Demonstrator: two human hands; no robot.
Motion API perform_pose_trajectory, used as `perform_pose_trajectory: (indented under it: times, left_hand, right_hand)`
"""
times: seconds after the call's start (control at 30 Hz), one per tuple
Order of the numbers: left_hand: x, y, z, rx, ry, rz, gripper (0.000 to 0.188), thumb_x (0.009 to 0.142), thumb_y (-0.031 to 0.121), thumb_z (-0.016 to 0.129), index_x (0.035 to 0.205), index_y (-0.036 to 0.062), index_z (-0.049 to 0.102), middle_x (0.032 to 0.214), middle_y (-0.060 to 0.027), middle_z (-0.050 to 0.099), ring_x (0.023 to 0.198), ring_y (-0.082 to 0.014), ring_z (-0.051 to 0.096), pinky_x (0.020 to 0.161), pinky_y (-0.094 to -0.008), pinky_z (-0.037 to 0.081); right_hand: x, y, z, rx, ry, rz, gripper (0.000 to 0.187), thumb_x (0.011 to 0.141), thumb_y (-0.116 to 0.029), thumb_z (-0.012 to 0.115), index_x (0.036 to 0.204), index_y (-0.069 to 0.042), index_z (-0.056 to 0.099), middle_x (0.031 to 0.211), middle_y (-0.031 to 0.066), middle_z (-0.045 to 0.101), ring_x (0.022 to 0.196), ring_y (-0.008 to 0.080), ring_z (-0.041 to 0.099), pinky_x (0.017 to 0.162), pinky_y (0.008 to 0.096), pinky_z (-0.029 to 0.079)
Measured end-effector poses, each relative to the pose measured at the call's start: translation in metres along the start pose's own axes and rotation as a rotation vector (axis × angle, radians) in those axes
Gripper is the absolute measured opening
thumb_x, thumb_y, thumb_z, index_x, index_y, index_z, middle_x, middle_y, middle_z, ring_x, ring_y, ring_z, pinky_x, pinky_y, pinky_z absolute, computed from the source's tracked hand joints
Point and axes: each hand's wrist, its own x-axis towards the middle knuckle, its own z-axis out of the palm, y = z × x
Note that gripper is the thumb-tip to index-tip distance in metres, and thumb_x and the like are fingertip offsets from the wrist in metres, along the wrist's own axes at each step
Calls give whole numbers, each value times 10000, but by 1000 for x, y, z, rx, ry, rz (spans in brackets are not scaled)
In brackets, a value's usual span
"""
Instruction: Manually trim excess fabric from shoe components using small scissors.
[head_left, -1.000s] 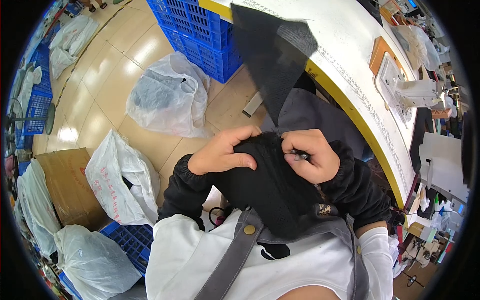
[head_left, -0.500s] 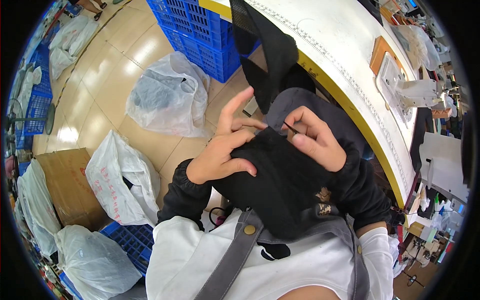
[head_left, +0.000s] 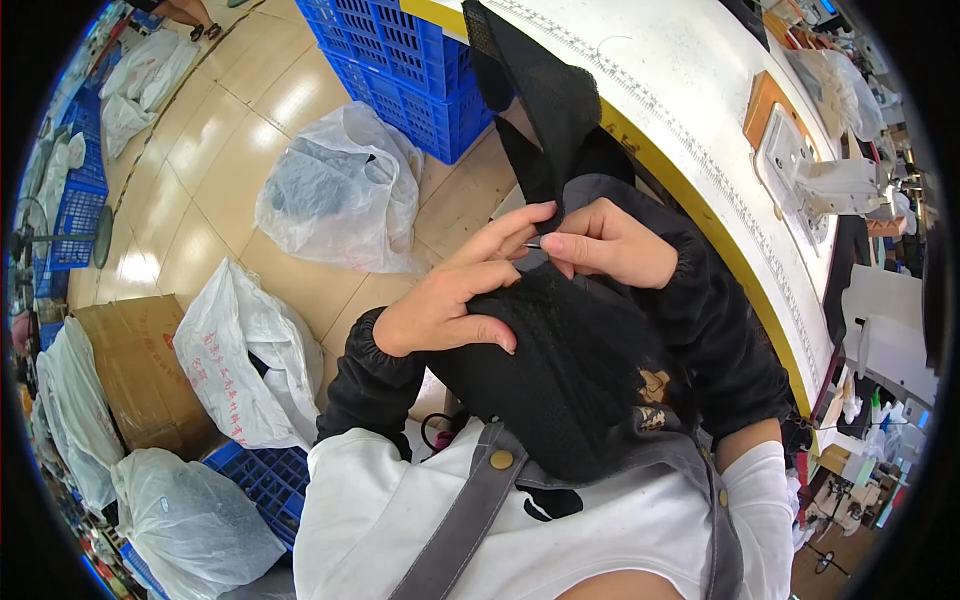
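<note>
Black fabric (head_left: 540, 370) is bunched over my lap, in front of my apron. My left hand (head_left: 450, 300) grips its left edge, thumb lying on top and fingers curled toward the far edge. My right hand (head_left: 615, 245) is closed in a pinch on a thin, pointed tool (head_left: 533, 246); only a small tip shows, so its exact kind is hidden. That tip meets the left fingertips at the fabric's far edge. Beyond the hands, a black mesh-like strip (head_left: 540, 110) hangs down from the table edge.
A white table (head_left: 690, 110) with a yellow edge and a ruler strip curves along the right, carrying a sewing machine (head_left: 830, 185). Stacked blue crates (head_left: 400, 80) stand ahead. A filled plastic bag (head_left: 340, 190), a white sack (head_left: 245, 360) and a cardboard box (head_left: 140, 370) sit on the left.
My right hand has moved left and turned, bringing the pointed tool to the left fingertips. My left index finger, raised before, has lowered toward it.
</note>
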Motion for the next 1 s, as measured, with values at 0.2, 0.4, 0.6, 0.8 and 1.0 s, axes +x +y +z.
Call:
perform_pose_trajectory:
  times: [0.2,0.4,0.6,0.8,1.0]
  left_hand:
    - [-1,6,-5,42,18,22,505,708,411,692,864,-32,507,1414,-259,173,1287,-394,279,1026,-492,278]
    - [-2,-4,0,56,-2,8,630,673,546,665,963,-6,572,1406,-256,181,1291,-381,265,1014,-495,274]
    - [-12,-12,4,-101,65,-17,500,742,401,684,897,-41,511,1378,-229,248,1251,-357,335,1024,-457,291]
    - [-24,0,-9,67,124,-62,503,774,450,637,914,-24,541,1329,-208,304,1245,-345,335,1020,-424,266]
    - [-7,-2,5,152,130,46,483,731,413,694,922,-6,547,1279,-213,349,1160,-363,389,993,-414,288]
  right_hand:
    - [-4,67,-19,549,126,-374,373,935,-354,449,834,-12,558,627,-8,490,469,16,311,428,177,235]
    - [41,42,5,1220,-8,-140,351,951,-323,381,1111,-38,510,939,76,600,438,37,279,397,165,237]
    - [45,27,-10,1237,-54,-476,281,924,-281,446,1034,-41,542,721,8,552,415,35,325,376,178,251]
    - [-3,2,2,-570,915,-419,249,736,-135,722,820,19,545,607,60,502,550,118,478,509,266,385]
    - [-18,19,36,-411,537,-291,305,715,-56,706,969,-10,543,754,103,565,667,169,583,606,272,450]
